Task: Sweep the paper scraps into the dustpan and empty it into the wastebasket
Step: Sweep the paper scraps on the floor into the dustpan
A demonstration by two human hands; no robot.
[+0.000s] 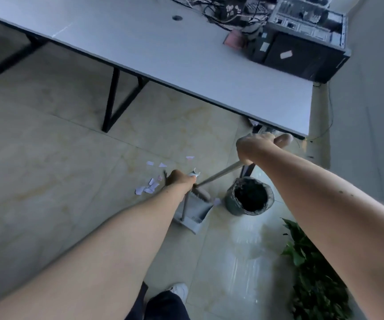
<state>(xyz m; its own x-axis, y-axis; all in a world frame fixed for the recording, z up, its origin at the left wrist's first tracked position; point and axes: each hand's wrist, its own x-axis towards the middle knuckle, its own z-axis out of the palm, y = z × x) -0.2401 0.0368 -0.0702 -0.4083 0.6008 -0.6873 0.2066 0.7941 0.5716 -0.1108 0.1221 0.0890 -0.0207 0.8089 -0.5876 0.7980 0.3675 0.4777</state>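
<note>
Tiled floor (47,158) w/ paper scraps (148,187), wastebasket (249,197), prob. lined

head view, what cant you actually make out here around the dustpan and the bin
- Inside of the wastebasket: dark liner, contents unreadable.
- Dustpan tray: partly behind the left hand; can't tell if scraps are inside.
- Broom top: hidden in the right hand.
- Paper scraps: too small to count.

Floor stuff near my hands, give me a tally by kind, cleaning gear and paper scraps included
Paper scraps: about 9 in view, some bunched so the count is rough
Dustpan: 1
Broom: 1
Wastebasket: 1
Potted plant: 1
Total: about 13
</note>
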